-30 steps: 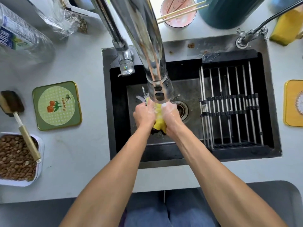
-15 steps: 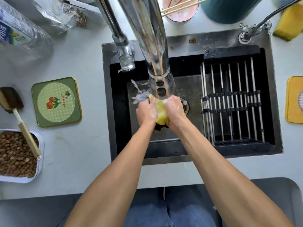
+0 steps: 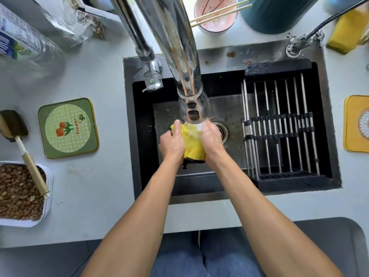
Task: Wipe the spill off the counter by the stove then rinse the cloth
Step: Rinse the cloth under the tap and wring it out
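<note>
While both hands' fingers clench yellow cloth [image 3: 193, 148] under faucet [image 3: 192, 108], coaster [image 3: 68, 127] reads "Flower"

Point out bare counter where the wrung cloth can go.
Bare counter lies between the green coaster, the nut tray and the sink. Behind the sink, bowl and teal container crowd it.

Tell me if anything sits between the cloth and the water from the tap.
Nothing visible does. The left hand and right hand grip the yellow cloth directly under the faucet head, over the sink.
</note>
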The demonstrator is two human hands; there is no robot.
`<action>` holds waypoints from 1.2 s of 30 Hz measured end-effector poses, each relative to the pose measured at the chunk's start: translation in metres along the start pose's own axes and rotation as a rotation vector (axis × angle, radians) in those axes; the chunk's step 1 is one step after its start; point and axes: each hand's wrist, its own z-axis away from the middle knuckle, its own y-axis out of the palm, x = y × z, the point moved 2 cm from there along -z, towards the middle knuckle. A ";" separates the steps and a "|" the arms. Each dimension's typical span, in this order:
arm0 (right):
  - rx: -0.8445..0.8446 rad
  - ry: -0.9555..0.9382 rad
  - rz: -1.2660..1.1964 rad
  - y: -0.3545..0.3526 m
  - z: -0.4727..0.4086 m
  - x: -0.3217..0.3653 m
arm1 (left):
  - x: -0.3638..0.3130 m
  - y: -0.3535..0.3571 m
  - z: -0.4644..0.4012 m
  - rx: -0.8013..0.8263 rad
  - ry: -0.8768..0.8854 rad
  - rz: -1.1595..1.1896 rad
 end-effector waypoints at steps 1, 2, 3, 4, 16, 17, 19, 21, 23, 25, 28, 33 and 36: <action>-0.050 -0.027 -0.074 -0.005 -0.003 0.002 | 0.000 -0.001 0.001 -0.015 -0.029 0.063; -0.109 -0.039 -0.103 -0.007 -0.004 0.006 | -0.001 0.001 0.003 -0.019 -0.035 0.110; -0.161 -0.041 -0.079 -0.009 -0.004 0.007 | -0.005 0.005 0.007 -0.010 -0.005 0.133; -0.202 -0.025 -0.024 -0.009 -0.003 0.008 | -0.010 0.011 0.014 0.015 0.050 0.128; -0.060 -0.018 -0.101 -0.028 0.004 0.000 | -0.002 0.006 0.002 0.170 -0.098 0.216; -0.119 -0.043 -0.054 -0.035 -0.001 0.001 | -0.002 0.006 0.002 0.226 -0.146 0.347; -0.164 -0.080 0.075 -0.046 -0.005 0.000 | -0.004 0.004 0.003 0.325 -0.172 0.485; -0.141 -0.073 0.117 -0.053 -0.008 -0.003 | -0.007 0.002 0.008 0.400 -0.179 0.541; -0.096 -0.011 0.107 -0.056 -0.011 -0.004 | -0.009 0.003 0.012 0.428 -0.152 0.560; -0.053 0.060 0.068 -0.055 -0.012 -0.005 | -0.012 0.003 0.017 0.421 -0.084 0.568; -0.050 0.052 0.128 -0.053 0.000 -0.006 | -0.015 0.003 0.022 0.354 0.115 0.451; 0.300 0.116 -0.193 -0.036 0.028 -0.011 | -0.015 0.006 0.055 0.311 0.481 -0.122; 0.142 0.086 -0.302 -0.034 0.028 -0.015 | -0.009 0.006 0.076 0.602 0.664 -0.273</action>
